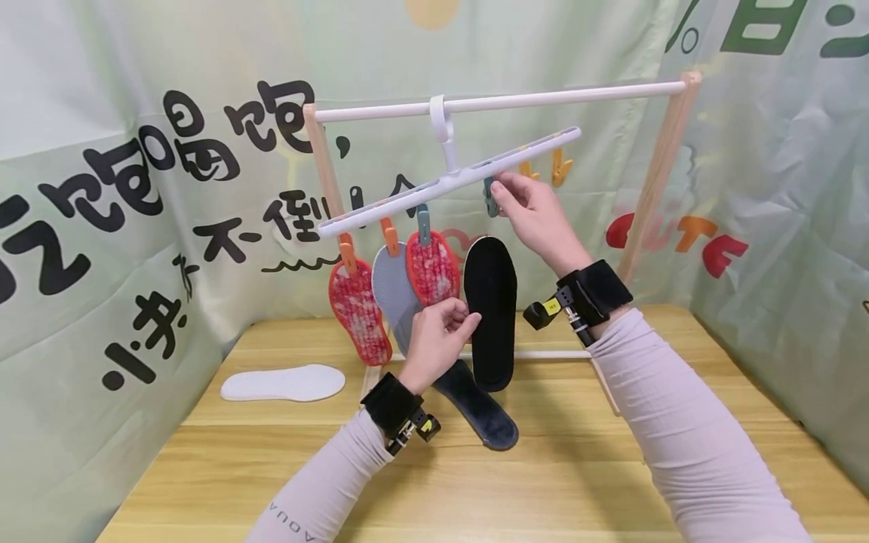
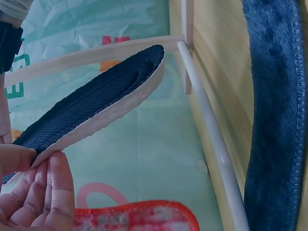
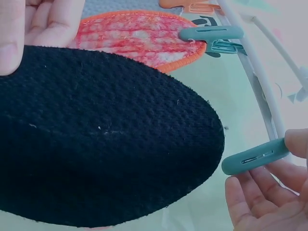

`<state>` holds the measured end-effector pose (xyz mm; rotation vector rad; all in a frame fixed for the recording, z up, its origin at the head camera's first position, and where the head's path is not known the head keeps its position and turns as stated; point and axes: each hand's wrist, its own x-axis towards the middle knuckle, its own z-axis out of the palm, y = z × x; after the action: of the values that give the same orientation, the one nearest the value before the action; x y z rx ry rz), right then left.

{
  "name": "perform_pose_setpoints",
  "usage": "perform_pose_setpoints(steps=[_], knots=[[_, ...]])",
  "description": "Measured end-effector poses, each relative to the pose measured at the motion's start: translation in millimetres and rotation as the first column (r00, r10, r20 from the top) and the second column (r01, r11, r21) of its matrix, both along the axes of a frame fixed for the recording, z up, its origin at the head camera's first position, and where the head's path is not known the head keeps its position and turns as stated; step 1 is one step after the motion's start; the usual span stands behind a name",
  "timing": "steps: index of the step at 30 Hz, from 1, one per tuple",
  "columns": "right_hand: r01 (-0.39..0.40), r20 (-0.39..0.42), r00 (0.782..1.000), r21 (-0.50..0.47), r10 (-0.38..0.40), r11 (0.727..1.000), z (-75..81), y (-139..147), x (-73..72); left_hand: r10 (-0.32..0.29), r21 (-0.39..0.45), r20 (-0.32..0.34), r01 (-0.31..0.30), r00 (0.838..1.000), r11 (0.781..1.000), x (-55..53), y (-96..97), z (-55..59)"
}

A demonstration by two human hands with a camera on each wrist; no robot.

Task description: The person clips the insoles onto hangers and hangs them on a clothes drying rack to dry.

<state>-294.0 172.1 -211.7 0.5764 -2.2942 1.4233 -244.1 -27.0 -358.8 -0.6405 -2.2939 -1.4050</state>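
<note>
My left hand (image 1: 440, 339) pinches a black insole (image 1: 493, 320) by its side edge and holds it upright below the hanger. In the left wrist view the insole's pale underlayer (image 2: 110, 118) shows along its edge. My right hand (image 1: 543, 222) grips a teal clip (image 1: 490, 197) on the white clip hanger (image 1: 451, 181), thumb on one side and fingers on the other. In the right wrist view, the tip of that teal clip (image 3: 240, 162) is close beside the insole's rounded end. Another teal clip (image 1: 424, 226) holds a red insole (image 1: 434, 264).
Orange clips (image 1: 347, 254) hold another red insole (image 1: 360, 317) and a grey insole (image 1: 392, 286). A dark blue furry insole (image 1: 485, 413) and a white insole (image 1: 284, 383) lie on the wooden table (image 1: 543, 483). Yellow clips (image 1: 560, 167) hang at right; the hanger tilts on the rack's rail (image 1: 563, 96).
</note>
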Motion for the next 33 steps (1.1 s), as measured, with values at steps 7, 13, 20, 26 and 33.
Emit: perform_pose_setpoints(steps=[7, 13, 20, 26, 33], knots=[[0.016, -0.094, 0.995, -0.025, -0.018, 1.000, -2.1, -4, 2.0, 0.003, 0.001, -0.003, -0.003, 1.000, 1.000, -1.7, -2.8, -2.9], [0.017, -0.146, 0.989, -0.080, -0.029, 0.997, -6.0, -8, 7.5, 0.017, -0.002, -0.003, -0.017, 1.000, 1.000, -2.2, -4.2, -4.7], [0.023, -0.180, 0.982, -0.135, -0.047, 0.991, -8.2, -13, 9.6, 0.006, 0.011, -0.008, -0.006, 1.000, 1.000, -2.0, -3.1, -4.3], [0.039, -0.197, 0.978, -0.150, -0.069, 0.988, -7.2, -14, 10.2, -0.002, 0.019, -0.017, 0.002, 1.000, 1.000, -2.8, -1.2, -1.8], [0.061, -0.203, 0.975, -0.152, -0.091, 0.987, -6.0, -16, 11.3, 0.001, 0.017, -0.015, -0.001, 1.000, 1.000, -3.0, 0.6, 2.8]])
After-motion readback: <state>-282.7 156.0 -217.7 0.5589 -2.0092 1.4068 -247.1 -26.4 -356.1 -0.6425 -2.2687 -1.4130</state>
